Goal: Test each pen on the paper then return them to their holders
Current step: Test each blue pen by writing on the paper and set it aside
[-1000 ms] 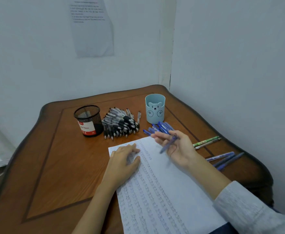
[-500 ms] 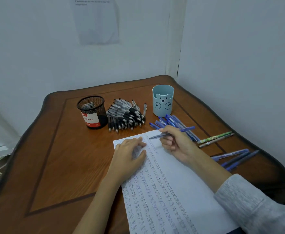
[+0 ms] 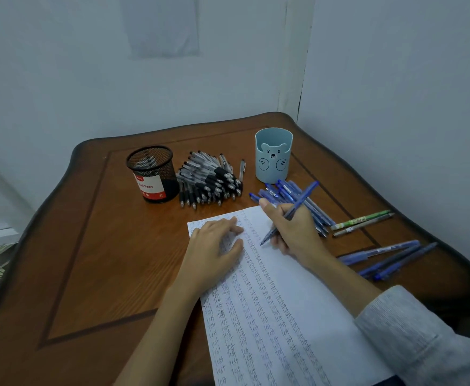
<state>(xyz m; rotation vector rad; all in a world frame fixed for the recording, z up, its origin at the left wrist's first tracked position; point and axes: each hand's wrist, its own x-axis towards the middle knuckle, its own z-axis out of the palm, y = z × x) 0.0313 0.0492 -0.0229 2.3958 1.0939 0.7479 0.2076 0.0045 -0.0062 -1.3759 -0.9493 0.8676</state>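
Observation:
A white paper [image 3: 278, 307] covered in rows of handwritten "test" lies on the wooden table [image 3: 94, 246]. My left hand [image 3: 214, 249] rests flat on the paper's top left part. My right hand [image 3: 295, 232] grips a blue pen [image 3: 298, 206] in a writing hold, its tip down at the paper near the top. A black mesh holder [image 3: 151, 174] and a light blue bear holder [image 3: 273, 154] stand at the back. A heap of black pens [image 3: 208, 182] lies between them. Several blue pens [image 3: 277, 192] lie in front of the bear holder, partly behind my right hand.
A green pen and a grey pen [image 3: 362, 221] lie to the right of my right hand. More blue pens [image 3: 387, 257] lie near the table's right edge. Walls meet in a corner just behind the table. A sheet [image 3: 161, 26] hangs on the back wall.
My right hand turned the blue pen from lying level above the paper to a writing hold and brought its tip down onto the sheet. The left hand stayed on the paper.

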